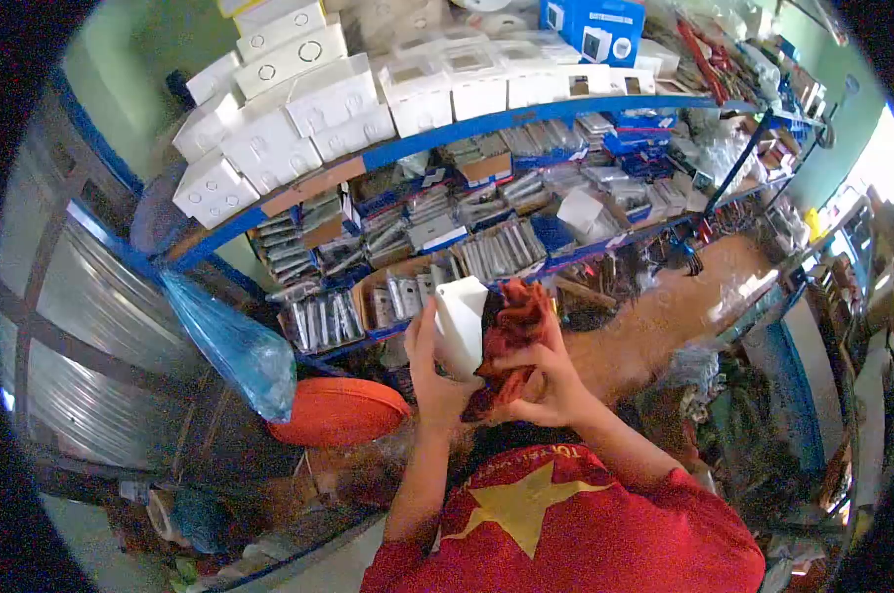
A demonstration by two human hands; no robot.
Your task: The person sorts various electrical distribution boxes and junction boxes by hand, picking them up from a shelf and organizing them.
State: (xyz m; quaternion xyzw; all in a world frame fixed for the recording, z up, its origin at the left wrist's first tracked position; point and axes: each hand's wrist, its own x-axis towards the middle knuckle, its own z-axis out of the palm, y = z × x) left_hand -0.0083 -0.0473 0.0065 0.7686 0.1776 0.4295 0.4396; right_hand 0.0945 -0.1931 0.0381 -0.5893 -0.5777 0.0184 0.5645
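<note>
Left hand grips white box from below, held up in front of shelves w/ stacked white boxes. Right hand clutches red cloth, pressed vs box's right side. Blue bag hangs left.

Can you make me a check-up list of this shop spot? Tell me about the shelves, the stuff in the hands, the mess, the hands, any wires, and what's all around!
Surface: blue metal shelves, packed full.
Job's things: white box and red cloth, touching each other.
Clutter: white boxes stacked on top shelf; small packets on lower shelves.
Grippers: left hand holds the white box; right hand grips the red cloth.
Cables: nothing seen.
Surroundings: blue plastic bag hanging at left; orange round thing below it.
</note>
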